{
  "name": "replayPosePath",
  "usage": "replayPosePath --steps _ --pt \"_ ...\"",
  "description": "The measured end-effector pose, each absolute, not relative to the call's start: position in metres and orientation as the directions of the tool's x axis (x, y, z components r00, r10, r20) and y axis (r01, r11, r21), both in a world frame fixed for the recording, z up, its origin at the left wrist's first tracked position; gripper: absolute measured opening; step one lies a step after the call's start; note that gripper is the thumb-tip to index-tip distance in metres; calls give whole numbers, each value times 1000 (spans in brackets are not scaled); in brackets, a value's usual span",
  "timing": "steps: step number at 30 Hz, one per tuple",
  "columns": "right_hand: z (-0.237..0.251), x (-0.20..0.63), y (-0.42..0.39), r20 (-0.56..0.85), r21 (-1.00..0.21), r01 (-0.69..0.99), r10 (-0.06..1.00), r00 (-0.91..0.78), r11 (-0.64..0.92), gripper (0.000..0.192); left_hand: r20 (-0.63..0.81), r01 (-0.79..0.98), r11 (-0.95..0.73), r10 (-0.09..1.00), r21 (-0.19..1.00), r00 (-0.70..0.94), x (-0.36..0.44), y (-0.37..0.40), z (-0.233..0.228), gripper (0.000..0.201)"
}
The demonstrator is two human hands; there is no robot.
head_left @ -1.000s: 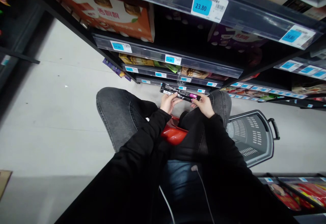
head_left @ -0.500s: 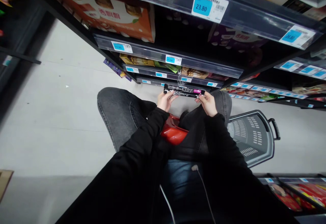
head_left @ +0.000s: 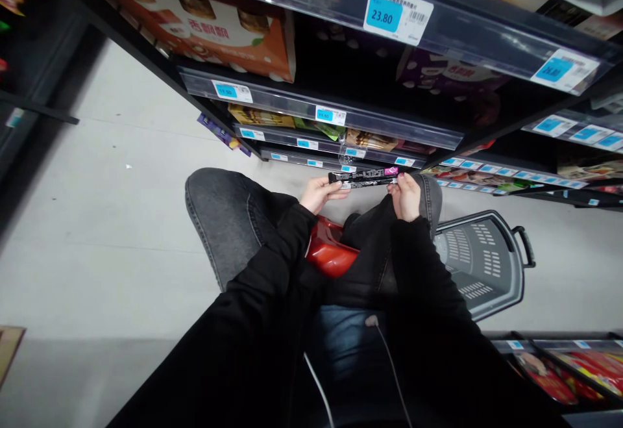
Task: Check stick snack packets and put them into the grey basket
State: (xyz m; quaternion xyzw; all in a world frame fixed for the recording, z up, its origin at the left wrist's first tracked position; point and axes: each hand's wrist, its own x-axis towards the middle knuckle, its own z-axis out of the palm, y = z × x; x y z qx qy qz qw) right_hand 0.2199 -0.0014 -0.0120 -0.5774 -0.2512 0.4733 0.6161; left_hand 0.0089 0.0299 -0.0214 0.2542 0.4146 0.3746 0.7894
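A long, narrow black packet (head_left: 365, 177) with white print and a pink patch spans the space between my hands, just in front of the lower shelves. My left hand (head_left: 318, 194) pinches its left end between thumb and fingers. At the opposite end, beside the pink patch, my right hand (head_left: 407, 195) grips it. What the packet contains does not show. Below it, between my bent knees, is a glossy red object (head_left: 333, 249), partly hidden by my legs and sleeve.
Shelves ahead carry price tags (head_left: 398, 13), an orange carton (head_left: 214, 28) and a purple carton (head_left: 445, 74). A grey shopping basket (head_left: 503, 262) with a black handle is on the floor at my right. Red packages (head_left: 545, 376) fill a low shelf at lower right.
The packet has shifted slightly right and turned, so its face looks narrower. Both hands moved a little with it, and the right hand now grips its end more upright.
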Motion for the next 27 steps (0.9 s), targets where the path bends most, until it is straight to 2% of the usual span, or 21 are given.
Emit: replayPosePath --steps 6,10,13,16,21,27 --pt "-12 221 -1 -237 -962 -230 860 452 -144 32 -457 -349 605 783 716 422 7 31 -19 27" --pt "-9 219 -1 -240 -969 -162 870 430 -187 28 -479 -182 626 724 758 497 4 29 -22 43" --pt "-7 215 -1 -217 -976 -76 892 398 -203 27 -496 -56 614 684 787 535 4 27 -23 31" --pt "-4 211 -3 -197 -978 -16 907 372 -206 32 -477 -9 611 628 792 615 6 24 -20 24" --pt "-1 204 -7 -215 -977 -66 934 285 -205 50 -509 66 668 495 741 704 16 15 -9 31" --pt "-2 202 -9 -226 -974 -59 954 200 -218 54 -534 37 729 465 684 706 29 3 -14 32"
